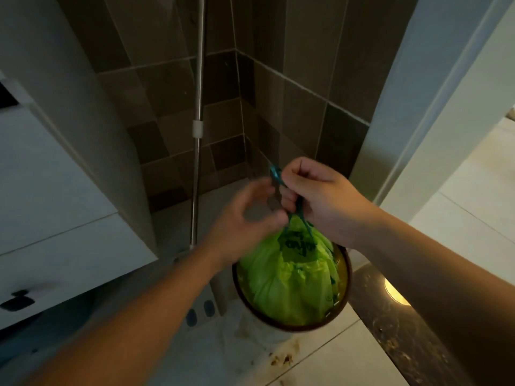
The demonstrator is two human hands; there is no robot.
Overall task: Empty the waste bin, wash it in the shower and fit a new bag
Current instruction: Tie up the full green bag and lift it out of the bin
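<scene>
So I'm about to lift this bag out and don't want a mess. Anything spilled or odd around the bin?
Yes. Brown crumbly stains mark the floor tiles just in front of the bin, like spilled waste. The green bag itself looks intact, its ties held by the right hand.

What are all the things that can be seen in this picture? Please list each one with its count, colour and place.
bin bag: one, bright green with dark print, gathered at the top, sitting in the bin.
drawstring: one, teal, rising from the bag's neck between the hands.
waste bin: one, brown rim, on the floor, lower centre.
metal pole: one, silver with a white collar, leaning in the tiled corner.
cabinet: one, white with a black handle, left.
wall tiles: many, grey-brown, behind.
floor: pale tiles, brown stains near the bin.
left hand: one, fingers curled at the bag's neck, blurred.
right hand: one, grip closed on the drawstring.
</scene>
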